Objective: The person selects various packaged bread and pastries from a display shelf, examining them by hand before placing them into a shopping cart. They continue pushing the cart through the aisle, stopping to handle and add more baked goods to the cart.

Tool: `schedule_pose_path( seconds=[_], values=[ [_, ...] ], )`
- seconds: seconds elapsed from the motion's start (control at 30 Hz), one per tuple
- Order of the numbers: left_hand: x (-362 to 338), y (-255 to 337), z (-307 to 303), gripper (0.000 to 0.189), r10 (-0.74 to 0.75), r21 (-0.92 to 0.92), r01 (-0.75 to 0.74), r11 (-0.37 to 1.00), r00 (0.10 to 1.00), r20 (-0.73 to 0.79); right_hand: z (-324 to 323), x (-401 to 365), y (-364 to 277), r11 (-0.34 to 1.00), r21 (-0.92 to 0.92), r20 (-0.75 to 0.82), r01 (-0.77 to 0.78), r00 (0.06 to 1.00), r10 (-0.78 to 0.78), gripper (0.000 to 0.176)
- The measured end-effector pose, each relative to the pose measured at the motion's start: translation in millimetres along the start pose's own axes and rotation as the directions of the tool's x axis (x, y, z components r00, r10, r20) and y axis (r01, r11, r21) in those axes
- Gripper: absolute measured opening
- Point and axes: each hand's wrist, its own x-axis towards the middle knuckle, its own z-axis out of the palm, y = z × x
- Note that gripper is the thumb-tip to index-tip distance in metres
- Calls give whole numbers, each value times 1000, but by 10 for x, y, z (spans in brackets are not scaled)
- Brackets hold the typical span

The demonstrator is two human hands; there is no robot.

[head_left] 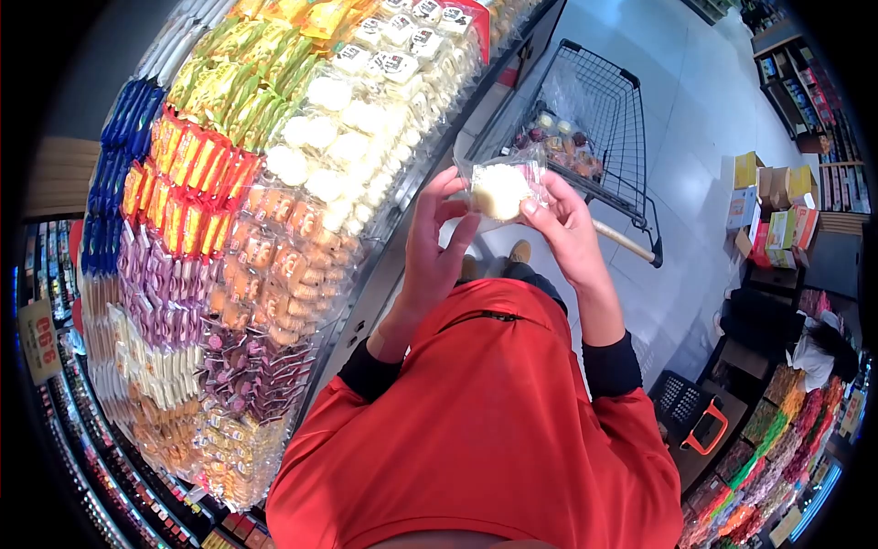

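Observation:
A pale round pastry in a clear plastic wrapper (499,192) is held up in front of my red top. My right hand (565,227) is closed on the right side of the pack, thumb on its front. From the left, my left hand (437,240) curls around the wrapper's edge, its thumb at the lower corner. The other fingers of both hands are partly hidden. Just left of my hands slopes a long display of packed snacks (283,242), with similar white round packs (331,137) on its near-right side.
A wire shopping cart (615,110) with several wrapped items in it stands ahead on the tiled floor (690,119). Open cartons (777,215) are stacked at the right. Lower right, a person in dark clothes (764,325) is beside another snack display (764,457) and an orange-framed object (704,430).

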Motion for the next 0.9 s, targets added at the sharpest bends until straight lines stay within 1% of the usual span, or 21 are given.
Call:
schedule_pose_path(
  seconds=[0.1, 0.17, 0.23, 0.27, 0.3, 0.37, 0.4, 0.47, 0.5, 0.57, 0.67, 0.73, 0.8, 0.83, 0.87, 0.9],
  values=[
    [-21, -7, -1, 57, -3, -6, 3, 1000, 1000, 6, 2, -30, 18, 1000, 12, -8, -1, 1000, 1, 43],
    [-45, -8, -4, 58, -9, -18, 9, 1000, 1000, 14, 8, -64, 0, 998, -44, 4, 35, 999, -35, 46],
    [-53, -1, 0, 60, 7, 35, -8, 999, 999, 31, 64, -161, -13, 996, -42, 13, 77, 997, -76, 48],
    [-78, -30, 2, 63, -19, -19, 20, 1000, 999, 40, 62, -187, -41, 992, -41, 23, 119, 993, -118, 50],
    [-83, -22, 8, 65, 17, 9, -17, 1000, 998, 56, 13, -202, -25, 983, -100, 77, 155, 986, -148, 50],
    [-81, 14, 66, 56, 61, -121, -50, 991, 994, 89, -14, -246, -103, 866, -356, 167, 352, 935, -312, 43],
    [-58, 9, 63, 56, 55, -128, -41, 991, 993, 104, -24, -284, -156, 866, -361, 149, 346, 938, -313, 43],
    [14, -25, 54, 44, 261, 57, -274, 960, 950, 172, -70, -346, -239, 701, -575, 239, 422, 906, -349, 39],
    [20, -29, 82, 44, 253, 49, -265, 963, 951, 179, -103, -378, -233, 703, -580, 227, 411, 911, -344, 39],
    [49, -30, 153, 36, 240, 29, -251, 968, 951, 196, -182, -421, -223, 622, -657, 218, 427, 897, -385, 35],
    [113, -48, 271, 36, 235, 65, -258, 964, 940, 247, -328, -484, -241, 648, -669, 173, 364, 924, -340, 37],
    [152, -39, 384, 37, 226, 89, -260, 962, 933, 280, -445, -472, -263, 640, -675, 160, 368, 919, -360, 40],
    [172, -23, 536, 43, 112, 166, -164, 972, 952, 287, -605, -478, -241, 636, -678, 144, 368, 915, -376, 43],
    [177, -82, 614, 43, 106, 168, -159, 973, 952, 288, -713, -485, -192, 692, -665, 64, 281, 945, -322, 48],
    [171, -192, 696, 46, 32, 180, -89, 980, 955, 294, -833, -489, -138, 741, -644, -14, 192, 965, -262, 54],
    [181, -303, 790, 50, -40, 192, -19, 981, 954, 297, -983, -484, -84, 744, -640, -13, 191, 966, -259, 54]
  ],
)
